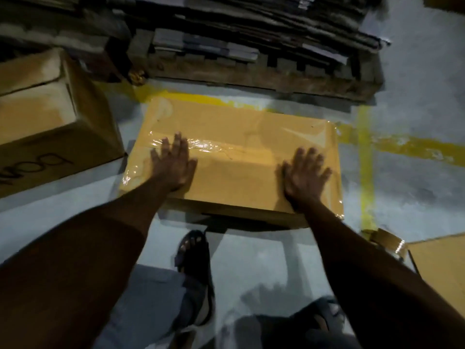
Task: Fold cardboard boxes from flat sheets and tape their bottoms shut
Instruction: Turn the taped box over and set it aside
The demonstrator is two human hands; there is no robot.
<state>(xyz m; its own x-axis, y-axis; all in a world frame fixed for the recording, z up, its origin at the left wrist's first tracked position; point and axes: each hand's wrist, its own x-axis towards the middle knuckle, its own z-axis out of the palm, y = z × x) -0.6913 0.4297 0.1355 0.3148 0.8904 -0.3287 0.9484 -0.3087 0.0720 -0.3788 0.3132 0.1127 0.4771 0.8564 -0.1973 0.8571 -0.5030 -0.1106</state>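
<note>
Standing over the work: left foot (191, 253) in a dark sandal on the grey floor (251, 258), right foot (324, 316) lower in view, blurred. Both bare forearms reach forward from the bottom corners.

To the right, near the right forearm, a tape roll (388, 244) lies on the floor, touching or just beside the corner of a flat sheet (440, 268); cannot tell which.

Box (234, 162) sits on the floor straight ahead, just past the left foot, closed face up. Left hand (173, 165) lies flat on it, fingers straight and spread, gripping nothing, fingertips on the clear tape (206, 145) that runs along the centre seam. Right hand (304, 172) is also flat and open, fingers spread, palm down near the box's right end. Glossy tape also shows at both ends of the box.

Left of it, apart – a second box (50, 122), tipped on its side, dark marker writing on one face.

Beyond the box, a yellow line (364, 172) is painted on the floor. Farthest: a wooden pallet (251, 76) carrying a stack (251, 23) of flat cardboard.
</note>
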